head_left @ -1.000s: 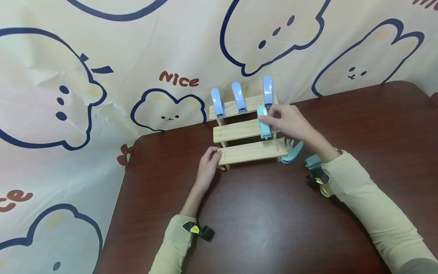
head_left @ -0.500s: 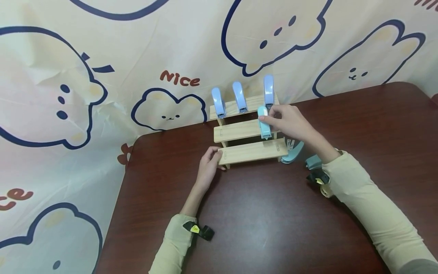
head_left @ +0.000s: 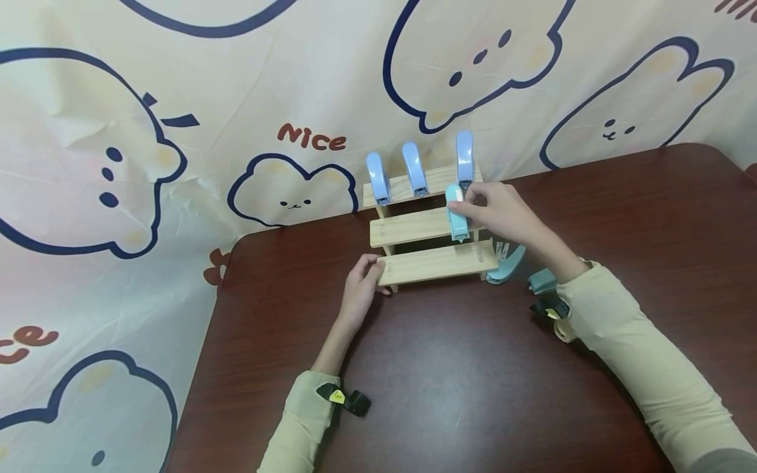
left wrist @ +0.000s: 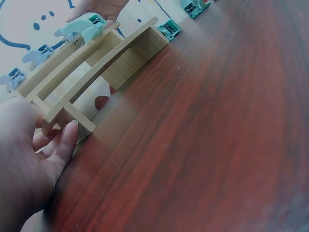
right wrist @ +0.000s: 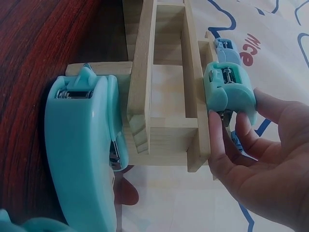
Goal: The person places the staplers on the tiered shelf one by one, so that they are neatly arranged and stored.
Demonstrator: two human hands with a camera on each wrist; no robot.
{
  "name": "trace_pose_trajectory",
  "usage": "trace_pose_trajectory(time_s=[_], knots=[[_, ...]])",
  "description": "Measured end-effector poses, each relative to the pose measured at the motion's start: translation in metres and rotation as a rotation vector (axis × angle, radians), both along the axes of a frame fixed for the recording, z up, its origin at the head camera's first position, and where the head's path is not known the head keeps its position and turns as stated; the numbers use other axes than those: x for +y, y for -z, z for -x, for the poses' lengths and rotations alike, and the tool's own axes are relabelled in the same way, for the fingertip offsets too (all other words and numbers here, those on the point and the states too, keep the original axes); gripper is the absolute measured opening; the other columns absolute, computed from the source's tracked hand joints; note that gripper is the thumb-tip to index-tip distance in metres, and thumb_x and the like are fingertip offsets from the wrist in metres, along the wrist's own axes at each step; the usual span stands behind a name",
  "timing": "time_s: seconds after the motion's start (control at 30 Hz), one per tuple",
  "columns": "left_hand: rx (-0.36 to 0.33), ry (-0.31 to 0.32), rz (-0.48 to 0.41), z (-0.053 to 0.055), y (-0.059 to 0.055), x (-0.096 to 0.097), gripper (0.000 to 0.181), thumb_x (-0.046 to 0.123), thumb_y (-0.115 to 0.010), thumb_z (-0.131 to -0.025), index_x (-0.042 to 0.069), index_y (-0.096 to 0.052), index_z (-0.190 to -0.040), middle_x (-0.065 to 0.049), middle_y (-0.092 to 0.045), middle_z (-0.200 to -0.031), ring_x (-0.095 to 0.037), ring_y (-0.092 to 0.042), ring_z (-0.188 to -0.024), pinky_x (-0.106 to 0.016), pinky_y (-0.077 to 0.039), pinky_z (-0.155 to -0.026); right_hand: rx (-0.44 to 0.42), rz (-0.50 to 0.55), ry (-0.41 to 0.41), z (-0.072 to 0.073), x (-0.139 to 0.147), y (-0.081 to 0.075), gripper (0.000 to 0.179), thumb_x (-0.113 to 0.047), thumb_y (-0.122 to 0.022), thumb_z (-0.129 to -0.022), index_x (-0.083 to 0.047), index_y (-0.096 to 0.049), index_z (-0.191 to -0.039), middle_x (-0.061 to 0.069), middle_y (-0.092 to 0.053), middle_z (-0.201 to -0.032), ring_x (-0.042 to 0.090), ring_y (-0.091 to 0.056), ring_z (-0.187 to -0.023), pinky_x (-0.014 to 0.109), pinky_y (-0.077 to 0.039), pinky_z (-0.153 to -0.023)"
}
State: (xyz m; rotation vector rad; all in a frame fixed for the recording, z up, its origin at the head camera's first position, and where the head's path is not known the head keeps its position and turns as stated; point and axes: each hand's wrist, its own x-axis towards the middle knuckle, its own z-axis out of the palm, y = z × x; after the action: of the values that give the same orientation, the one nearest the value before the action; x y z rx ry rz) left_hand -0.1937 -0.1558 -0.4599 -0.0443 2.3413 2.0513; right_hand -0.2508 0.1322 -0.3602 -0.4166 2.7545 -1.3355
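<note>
A three-step wooden rack (head_left: 437,263) stands at the back of the table. My left hand (head_left: 359,289) grips the left end of its lowest step; in the left wrist view the thumb (left wrist: 70,137) lies against the rack's leg. My right hand (head_left: 499,211) pinches a turquoise stapler (head_left: 458,222) at the right part of the middle step. The right wrist view has this stapler (right wrist: 231,92) end-on, between thumb and fingers. On the top step sit three blue staplers: one at the left (head_left: 377,177), one near the middle (head_left: 414,169) and one at the right (head_left: 464,157).
Right of the rack, a turquoise stapler (head_left: 507,265) lies on the dark wooden table (head_left: 449,368), touching or close to the lowest step's end. Farther right is another teal stapler (head_left: 541,280), partly hidden by the right sleeve. A cloth with cartoon prints (head_left: 331,79) hangs behind the table.
</note>
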Motion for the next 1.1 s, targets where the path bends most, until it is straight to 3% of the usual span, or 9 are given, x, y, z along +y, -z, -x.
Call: trace_pose_trajectory(time_s=[0.43,0.7,0.8,1.0,1.1], knots=[[-0.013,-0.003,0.01,0.0,0.0,0.0,0.026,0.017,-0.055,-0.106,-0.003,-0.062,-0.121,-0.009,-0.065,-0.099,-0.016,-0.064,-0.069,-0.026,-0.058,-0.06,-0.004,0.008,-0.003,0.0,0.001,0.001,0.036,-0.037,-0.066,-0.102,-0.004,-0.064,-0.09,0.014,-0.066,-0.094,0.031,-0.061,-0.094,0.042,-0.048,-0.079],[-0.036,0.002,0.018,0.002,-0.001,0.0,0.027,0.014,-0.052,-0.107,-0.005,-0.061,-0.123,-0.006,-0.065,-0.098,-0.017,-0.065,-0.069,-0.029,-0.059,-0.062,0.022,0.006,-0.002,0.001,-0.002,0.005,0.038,-0.04,-0.065,-0.102,-0.005,-0.064,-0.087,0.011,-0.063,-0.089,0.029,-0.056,-0.088,0.04,-0.046,-0.075],[-0.042,0.006,0.025,0.0,-0.007,0.001,0.026,0.012,-0.051,-0.107,-0.007,-0.061,-0.122,-0.006,-0.064,-0.098,-0.019,-0.065,-0.07,-0.031,-0.06,-0.063,0.045,0.005,-0.015,0.002,-0.003,0.009,0.04,-0.041,-0.064,-0.103,-0.006,-0.063,-0.085,0.01,-0.059,-0.081,0.027,-0.053,-0.082,0.038,-0.044,-0.07],[-0.02,0.015,0.026,-0.014,-0.034,0.008,0.024,0.009,-0.051,-0.106,-0.008,-0.06,-0.119,-0.009,-0.065,-0.096,-0.018,-0.065,-0.068,-0.03,-0.06,-0.064,0.07,0.01,-0.025,0.004,-0.005,0.012,0.04,-0.04,-0.064,-0.103,-0.006,-0.062,-0.082,0.008,-0.053,-0.074,0.026,-0.048,-0.075,0.037,-0.04,-0.065],[-0.025,0.012,0.025,-0.011,-0.026,0.007,0.024,0.01,-0.051,-0.106,-0.008,-0.06,-0.12,-0.009,-0.065,-0.097,-0.018,-0.065,-0.068,-0.03,-0.06,-0.063,0.057,0.009,-0.021,0.003,-0.005,0.012,0.039,-0.041,-0.064,-0.102,-0.006,-0.064,-0.086,0.009,-0.057,-0.079,0.027,-0.05,-0.079,0.038,-0.042,-0.067]])
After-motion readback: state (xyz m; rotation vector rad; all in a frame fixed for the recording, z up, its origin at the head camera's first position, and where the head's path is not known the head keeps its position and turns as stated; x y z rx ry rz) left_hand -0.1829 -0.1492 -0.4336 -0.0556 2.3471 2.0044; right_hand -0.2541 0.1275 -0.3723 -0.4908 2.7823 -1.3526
